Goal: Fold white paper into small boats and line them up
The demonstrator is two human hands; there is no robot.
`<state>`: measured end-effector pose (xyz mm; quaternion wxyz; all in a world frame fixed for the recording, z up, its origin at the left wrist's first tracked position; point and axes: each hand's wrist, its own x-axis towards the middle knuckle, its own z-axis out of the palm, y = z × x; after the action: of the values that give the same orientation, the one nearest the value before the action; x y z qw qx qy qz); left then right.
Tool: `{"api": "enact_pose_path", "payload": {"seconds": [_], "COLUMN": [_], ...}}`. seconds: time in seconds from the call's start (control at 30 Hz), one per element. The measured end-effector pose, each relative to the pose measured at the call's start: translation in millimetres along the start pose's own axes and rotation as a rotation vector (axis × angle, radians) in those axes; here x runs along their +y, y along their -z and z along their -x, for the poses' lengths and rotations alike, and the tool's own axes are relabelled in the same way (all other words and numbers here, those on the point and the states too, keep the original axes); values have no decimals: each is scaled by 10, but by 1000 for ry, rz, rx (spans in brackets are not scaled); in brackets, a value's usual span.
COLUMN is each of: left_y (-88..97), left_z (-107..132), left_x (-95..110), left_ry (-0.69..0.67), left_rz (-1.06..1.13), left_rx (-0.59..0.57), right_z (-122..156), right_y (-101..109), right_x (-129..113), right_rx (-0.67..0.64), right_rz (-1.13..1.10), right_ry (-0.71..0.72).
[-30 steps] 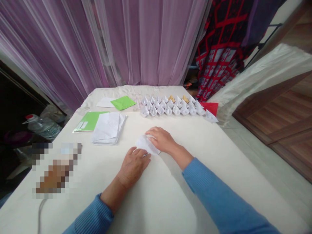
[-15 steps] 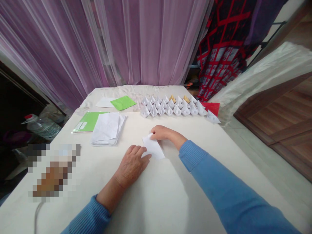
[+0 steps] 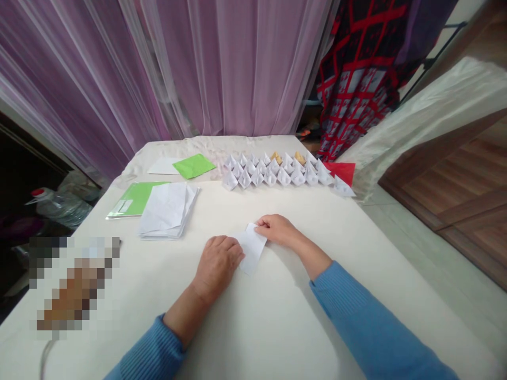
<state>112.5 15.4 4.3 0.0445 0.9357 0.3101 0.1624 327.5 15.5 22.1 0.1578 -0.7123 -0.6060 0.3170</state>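
A small folded piece of white paper lies at the middle of the table between my hands. My left hand is closed on its left edge, with the fingers curled and the fingertips partly hidden. At the upper right corner, my right hand pinches the paper between thumb and fingers. Beyond the hands stand several folded white paper boats in close rows, two yellowish ones among them. One more white paper boat sits apart at the right end.
Left of the hands lie a stack of white paper and a green packet. Behind them is a bright green sheet. A red sheet lies at the right edge. A blurred-out object with a cable is at the near left.
The paper has turned, its lower end swinging left toward me. My right hand has moved slightly right and nearer, and my left hand's fingers have drawn together on the paper.
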Motion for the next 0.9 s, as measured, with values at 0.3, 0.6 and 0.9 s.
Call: {"api": "enact_pose_path", "payload": {"seconds": [0.3, 0.6, 0.9], "left_y": [-180, -182, -90], "left_z": [-64, -153, -167], "left_x": [-264, -368, -294], "left_ry": [111, 64, 140], "left_rz": [116, 134, 185], "left_rx": [-73, -223, -304], "right_z": [0, -64, -88], "right_y": [-134, -142, -216], "right_x": [226, 291, 302], "right_rx": [261, 278, 343], "right_rz": [36, 61, 88], "right_ry": [298, 400, 488]}}
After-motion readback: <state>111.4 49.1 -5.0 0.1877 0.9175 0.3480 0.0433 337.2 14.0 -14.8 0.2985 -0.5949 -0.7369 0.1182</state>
